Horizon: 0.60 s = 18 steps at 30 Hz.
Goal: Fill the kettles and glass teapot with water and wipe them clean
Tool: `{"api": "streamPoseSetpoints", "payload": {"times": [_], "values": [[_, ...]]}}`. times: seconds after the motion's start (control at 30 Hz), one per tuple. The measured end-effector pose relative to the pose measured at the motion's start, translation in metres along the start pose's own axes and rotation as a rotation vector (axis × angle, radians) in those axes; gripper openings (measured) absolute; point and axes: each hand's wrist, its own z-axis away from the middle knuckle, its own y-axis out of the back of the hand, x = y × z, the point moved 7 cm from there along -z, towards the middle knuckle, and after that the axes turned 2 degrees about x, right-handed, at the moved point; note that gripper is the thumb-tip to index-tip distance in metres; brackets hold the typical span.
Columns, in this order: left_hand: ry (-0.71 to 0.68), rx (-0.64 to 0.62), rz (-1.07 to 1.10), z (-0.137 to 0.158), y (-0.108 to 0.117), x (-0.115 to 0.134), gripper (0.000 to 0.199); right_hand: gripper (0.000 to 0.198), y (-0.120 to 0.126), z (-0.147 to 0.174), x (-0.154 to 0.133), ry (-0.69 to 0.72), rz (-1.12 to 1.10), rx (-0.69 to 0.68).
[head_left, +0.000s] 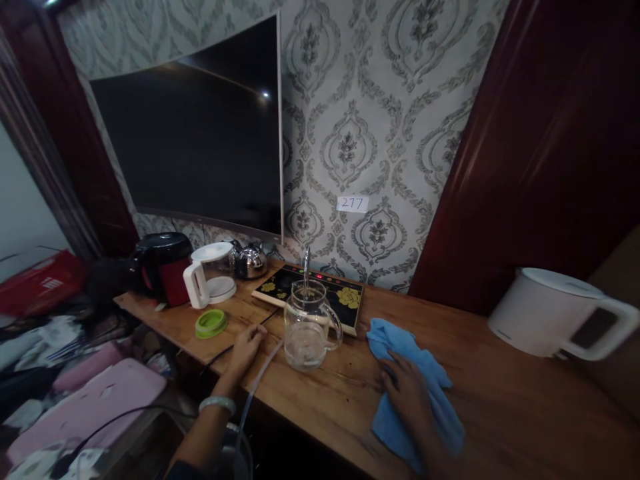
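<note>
My right hand (407, 387) lies on a crumpled blue cloth (395, 340) on the wooden table, its fingers bent into the fabric. To the left, my left hand (249, 343) rests at the table's front edge with fingers curled together; whether anything is inside them is hidden. A black cord passes close by that hand. Between the two hands stands a clear glass pitcher (306, 343) with its handle to the right, apparently part-filled with water. A metal spout (307, 260) rises behind the pitcher's mouth, from a black tea stove panel (345, 297) with gold flowers and a lit red display.
A green ring-shaped lid (211, 323), a glass kettle with white handle (197, 287), a red-and-black appliance (175, 267) and a shiny teapot (251, 260) stand left. A white kettle (545, 313) is far right. A clear hose (257, 380) hangs over the front edge.
</note>
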Motion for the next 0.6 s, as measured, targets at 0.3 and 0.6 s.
{"api": "streamPoseSetpoints", "payload": {"times": [0.3, 0.6], "values": [[0.021, -0.009, 0.005, 0.001, -0.003, 0.012, 0.015, 0.037, 0.008, -0.001, -0.005, -0.007, 0.018, -0.041], [0.051, -0.006, 0.017, 0.003, -0.007, 0.006, 0.015, 0.033, 0.009, 0.000, 0.000, 0.016, -0.043, -0.017]]}}
